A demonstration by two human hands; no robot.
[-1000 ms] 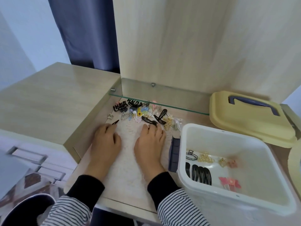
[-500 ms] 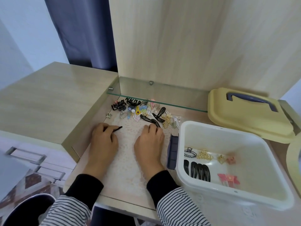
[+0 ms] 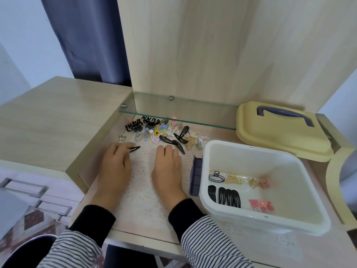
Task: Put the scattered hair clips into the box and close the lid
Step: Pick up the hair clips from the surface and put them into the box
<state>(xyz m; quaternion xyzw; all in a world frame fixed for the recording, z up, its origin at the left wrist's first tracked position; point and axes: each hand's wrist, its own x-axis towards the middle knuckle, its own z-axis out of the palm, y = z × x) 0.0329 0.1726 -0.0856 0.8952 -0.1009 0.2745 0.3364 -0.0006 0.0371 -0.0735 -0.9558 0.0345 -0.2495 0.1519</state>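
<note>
Wood panel point(image 3: 212, 55), navy curtain point(image 3: 87, 39), glass shelf point(image 3: 183, 115)

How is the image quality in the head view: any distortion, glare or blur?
Head view: wide-angle distortion bends the wooden panel edges; light is soft and even, shadows faint; the glass shelf shows mild reflection; the piled hair clips look slightly soft.

A home bedroom corner: a wooden dressing table point(image 3: 58, 117) with a glass shelf point(image 3: 193, 111) just beyond the left hand point(image 3: 114, 165) pinching a hair clip point(image 3: 134, 149), a dark curtain point(image 3: 85, 39) farther back, drawers point(image 3: 25, 187) lower left.
</note>
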